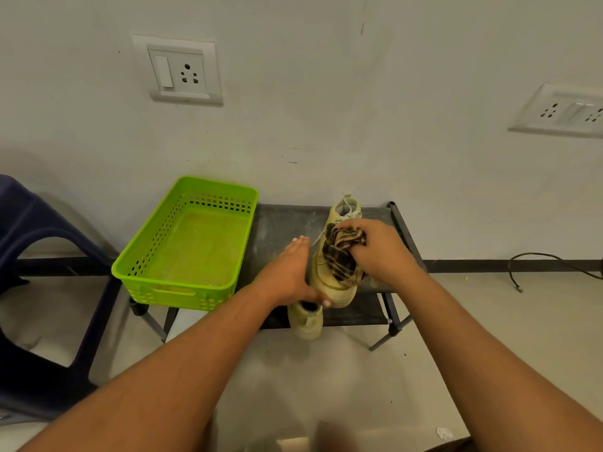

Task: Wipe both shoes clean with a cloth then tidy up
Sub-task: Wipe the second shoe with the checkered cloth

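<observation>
- A small white scrap (444, 433) lies on the floor nearest the person, well apart from the work and probably not in the way.
- The second shoe (306, 321) sits low at the front edge of the rack (280, 223), just below the left hand; whether it rests on a lower tier or on the floor cannot be told. No cloth touches it, and whether it has been wiped cannot be read from its surface.
- The left hand (288, 272) lies with straight fingers flat against the side of the shoe on the rack (329, 282), thumb at the toe, steadying it.
- The right hand (378, 249) is clenched round the plaid cloth (339, 256) and presses it onto the top of that shoe, near the laces.
- Judged from this, wiping is mid-way: one shoe is being cleaned, and the tidying is not yet begun.
- The green basket (182, 288) stands on the rack's left end with nothing in it, just beside the left hand; it looks a likely place for putting things away.
- A dark blue stool (39, 223) stands at the left, and a black cable (538, 256) trails on the floor at the right, both apart from the hands.
- Two wall sockets (182, 71) (561, 110) sit on the wall behind.
</observation>
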